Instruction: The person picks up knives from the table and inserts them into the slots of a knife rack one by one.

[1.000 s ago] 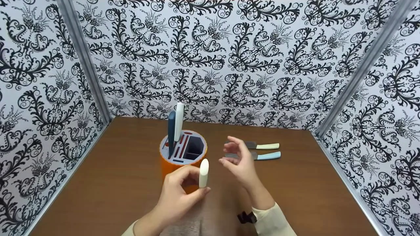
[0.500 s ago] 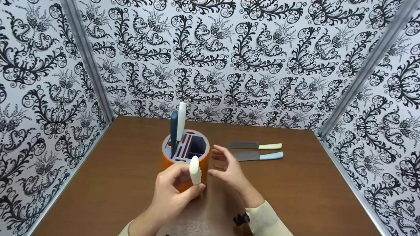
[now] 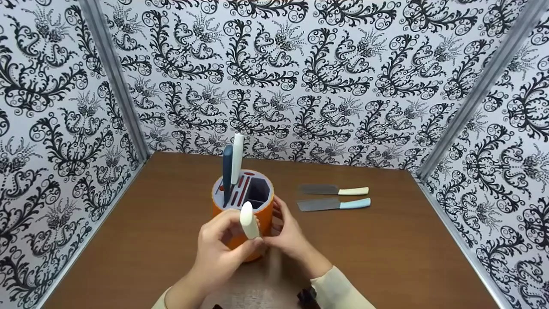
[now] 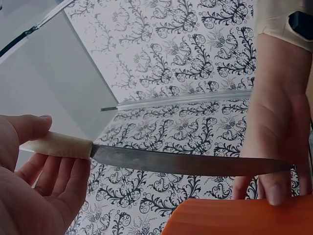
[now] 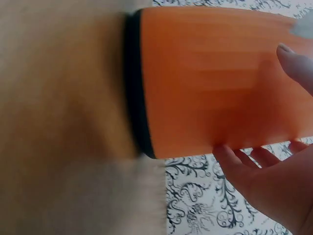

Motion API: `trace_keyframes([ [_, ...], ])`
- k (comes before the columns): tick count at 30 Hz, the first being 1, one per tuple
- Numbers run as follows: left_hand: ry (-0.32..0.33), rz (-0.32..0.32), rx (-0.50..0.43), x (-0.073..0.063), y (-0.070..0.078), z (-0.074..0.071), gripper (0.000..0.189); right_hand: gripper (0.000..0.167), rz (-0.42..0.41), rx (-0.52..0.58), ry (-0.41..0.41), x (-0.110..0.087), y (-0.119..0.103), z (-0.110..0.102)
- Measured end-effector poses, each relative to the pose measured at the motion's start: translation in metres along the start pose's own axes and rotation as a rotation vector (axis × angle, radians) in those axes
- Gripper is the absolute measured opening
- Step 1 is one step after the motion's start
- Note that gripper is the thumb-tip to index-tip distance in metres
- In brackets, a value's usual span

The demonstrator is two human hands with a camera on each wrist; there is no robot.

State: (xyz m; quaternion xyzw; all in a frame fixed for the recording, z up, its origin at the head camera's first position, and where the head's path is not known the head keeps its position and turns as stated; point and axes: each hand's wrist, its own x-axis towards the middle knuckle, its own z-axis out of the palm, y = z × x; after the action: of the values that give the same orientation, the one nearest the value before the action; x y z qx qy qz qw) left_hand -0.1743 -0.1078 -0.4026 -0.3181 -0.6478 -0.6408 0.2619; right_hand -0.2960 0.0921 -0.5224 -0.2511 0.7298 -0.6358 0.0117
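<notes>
My left hand pinches the cream-handled knife with a long metal blade just in front of the orange slot-topped cylindrical holder; my right hand curves its fingers loosely round it. I'd brace there, tip clear of those fingers: the left wrist view bares the blade, which the head view hides

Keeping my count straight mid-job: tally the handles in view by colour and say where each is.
Cream: 2 (held cream handle in the left hand; other cream handle on the table)
Light blue: 1 (light blue handle, table)
Dark blue: 1 (dark blue handle, orange holder)
White: 1 (white handle, same holder)
Total: 5
</notes>
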Motion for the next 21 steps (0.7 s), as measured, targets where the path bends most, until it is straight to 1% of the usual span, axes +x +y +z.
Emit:
trace_keyframes([
  [2,0.006,0.015,0.000,0.001,-0.001,-0.001,0.038,0.117,0.004,-0.017,0.001,-0.001,0.006,0.004],
  [6,0.012,-0.004,0.032,0.001,0.000,-0.004,0.041,0.120,0.019,-0.042,-0.004,-0.002,0.018,0.009],
  [10,0.008,0.001,0.019,0.001,0.001,-0.006,0.039,0.122,0.025,-0.052,-0.007,-0.002,0.023,0.011],
  [14,0.003,0.044,-0.031,0.003,0.002,-0.008,0.038,0.125,0.023,-0.078,-0.004,-0.002,0.022,0.012],
  [17,0.001,0.095,-0.058,0.004,0.002,-0.009,0.038,0.124,0.019,-0.103,0.005,-0.001,0.021,0.012],
  [21,0.006,0.148,-0.068,0.005,0.001,-0.011,0.038,0.123,0.005,-0.118,0.006,-0.001,0.020,0.012],
])
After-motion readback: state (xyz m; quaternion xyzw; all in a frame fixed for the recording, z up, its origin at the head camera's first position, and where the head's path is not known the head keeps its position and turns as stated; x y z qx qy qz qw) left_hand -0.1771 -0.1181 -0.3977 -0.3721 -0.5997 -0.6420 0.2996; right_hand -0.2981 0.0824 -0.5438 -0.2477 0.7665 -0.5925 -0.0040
